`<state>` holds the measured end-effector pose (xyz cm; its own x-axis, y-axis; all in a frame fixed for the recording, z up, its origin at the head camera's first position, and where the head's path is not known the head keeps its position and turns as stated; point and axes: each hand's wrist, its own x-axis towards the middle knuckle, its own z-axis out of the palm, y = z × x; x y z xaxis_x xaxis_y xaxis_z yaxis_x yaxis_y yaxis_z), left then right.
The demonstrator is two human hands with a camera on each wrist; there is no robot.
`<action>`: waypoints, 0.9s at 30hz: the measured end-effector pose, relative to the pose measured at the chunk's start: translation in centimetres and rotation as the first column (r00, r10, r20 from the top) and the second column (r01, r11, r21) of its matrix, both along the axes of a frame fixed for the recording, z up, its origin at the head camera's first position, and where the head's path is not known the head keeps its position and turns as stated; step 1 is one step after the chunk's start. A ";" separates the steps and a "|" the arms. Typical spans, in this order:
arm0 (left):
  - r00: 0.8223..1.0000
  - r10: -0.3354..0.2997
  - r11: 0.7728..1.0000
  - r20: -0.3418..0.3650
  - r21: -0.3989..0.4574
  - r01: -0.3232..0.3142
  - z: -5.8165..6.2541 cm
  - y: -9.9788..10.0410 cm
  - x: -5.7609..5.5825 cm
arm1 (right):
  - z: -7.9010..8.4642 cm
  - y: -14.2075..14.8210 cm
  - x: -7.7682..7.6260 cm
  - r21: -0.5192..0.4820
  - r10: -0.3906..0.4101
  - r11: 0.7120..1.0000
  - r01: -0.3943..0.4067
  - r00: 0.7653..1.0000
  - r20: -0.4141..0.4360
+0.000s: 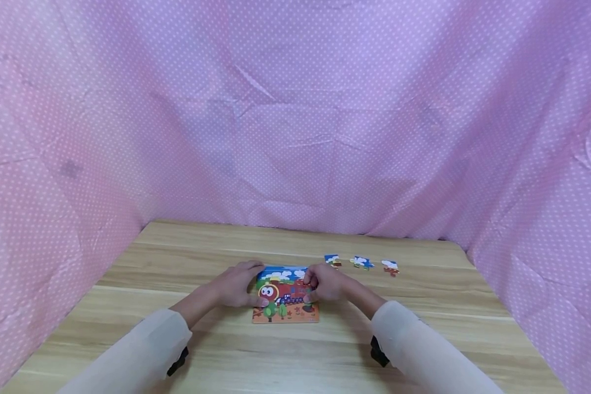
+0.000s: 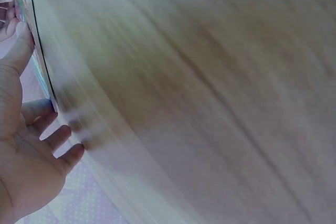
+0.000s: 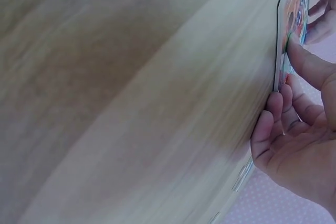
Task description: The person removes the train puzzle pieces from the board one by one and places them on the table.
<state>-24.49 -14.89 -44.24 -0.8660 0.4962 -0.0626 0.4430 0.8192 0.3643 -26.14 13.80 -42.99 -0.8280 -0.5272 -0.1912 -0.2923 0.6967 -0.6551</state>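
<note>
A jigsaw puzzle (image 1: 289,314) with a cartoon train picture lies flat on the table, partly covered by both hands. My left hand (image 1: 235,285) spans its left side, thumb on the picture and fingers by the far left corner. In the left wrist view the left fingers (image 2: 63,136) are loosely extended at the table surface. At the right side, my right hand (image 1: 327,283) has curled fingers, with thumb and index finger on the puzzle's right part. The right thumb (image 3: 307,64) presses the face near the edge; whether a separate piece sits under it cannot be told.
Three loose puzzle pieces lie to the far right of the puzzle: one (image 1: 332,259) near the right hand, another (image 1: 361,262) beside it, a third (image 1: 390,266) farther right. The wooden table (image 1: 290,361) is bordered by a pink dotted curtain (image 1: 295,153) behind and at both sides.
</note>
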 end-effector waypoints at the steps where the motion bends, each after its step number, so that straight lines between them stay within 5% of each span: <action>1: 1.000 -0.014 1.000 -0.008 -0.004 0.014 0.0 0.0 -0.1 | 0.0 0.0 0.0 -0.006 -0.002 1.000 0.002 1.000 0.004; 6: 0.988 -0.130 0.991 -0.086 -0.037 0.127 0.5 0.4 0.0 | -0.2 0.1 0.0 -0.014 -0.019 1.000 0.019 1.000 0.025; 15: 0.928 -0.331 0.943 -0.172 -0.099 0.319 0.8 2.3 1.3 | -0.2 0.2 -0.1 -0.008 -0.008 1.000 0.008 1.000 0.016; 27: 0.883 -0.419 0.903 -0.213 -0.196 0.382 -0.2 2.6 3.3 | -0.2 0.2 -0.2 -0.020 -0.002 1.000 0.002 1.000 0.014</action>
